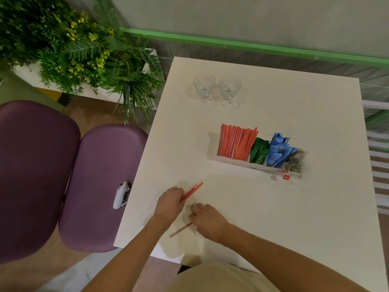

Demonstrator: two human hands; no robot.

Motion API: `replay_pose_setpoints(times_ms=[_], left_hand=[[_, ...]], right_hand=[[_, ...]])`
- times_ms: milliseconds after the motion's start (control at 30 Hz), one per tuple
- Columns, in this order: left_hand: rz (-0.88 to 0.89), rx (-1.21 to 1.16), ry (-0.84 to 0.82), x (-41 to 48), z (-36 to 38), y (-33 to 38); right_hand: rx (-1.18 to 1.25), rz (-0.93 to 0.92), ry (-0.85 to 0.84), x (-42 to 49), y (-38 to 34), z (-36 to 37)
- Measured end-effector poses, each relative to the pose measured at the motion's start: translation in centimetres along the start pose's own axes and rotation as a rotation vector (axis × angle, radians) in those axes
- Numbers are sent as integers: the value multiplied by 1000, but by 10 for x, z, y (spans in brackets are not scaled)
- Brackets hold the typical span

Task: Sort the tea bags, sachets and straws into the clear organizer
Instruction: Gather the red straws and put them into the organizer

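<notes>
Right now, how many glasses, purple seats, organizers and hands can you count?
Clear drinking glasses: 2
Purple cushioned seats: 2
Clear plastic organizer: 1
Bare hands, left hand and right hand: 2
Total: 7

You see soft, even light, faint shadows on the white table (294,218) (slightly washed out), edges bowed, blurry.

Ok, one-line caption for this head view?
Left hand grips orange straws, right hand at a loose straw on the white table; clear organizer holds sorted straws and sachets.
</notes>
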State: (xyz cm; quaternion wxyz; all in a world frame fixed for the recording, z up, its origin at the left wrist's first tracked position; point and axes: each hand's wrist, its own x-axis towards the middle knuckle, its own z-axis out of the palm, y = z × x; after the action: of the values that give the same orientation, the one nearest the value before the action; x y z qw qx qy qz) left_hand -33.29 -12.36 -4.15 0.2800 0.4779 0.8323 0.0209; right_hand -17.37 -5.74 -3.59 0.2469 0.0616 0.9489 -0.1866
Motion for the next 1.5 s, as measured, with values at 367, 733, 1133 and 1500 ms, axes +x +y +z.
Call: replay_pose_setpoints(times_ms=[367,733,1133,1500], left_hand=[[17,134,-99,2,-4,20],[-249,-655,0,-13,6,27],[-349,-1096,-54,-23,27,78],[-519,-1169,132,-42,25,58]], right_hand=[[-67,-1,85,-10,4,6],[1014,606,249,-46,44,1],[1332,592,399,-35,16,-4],[1018,302,280,-16,-5,-16]])
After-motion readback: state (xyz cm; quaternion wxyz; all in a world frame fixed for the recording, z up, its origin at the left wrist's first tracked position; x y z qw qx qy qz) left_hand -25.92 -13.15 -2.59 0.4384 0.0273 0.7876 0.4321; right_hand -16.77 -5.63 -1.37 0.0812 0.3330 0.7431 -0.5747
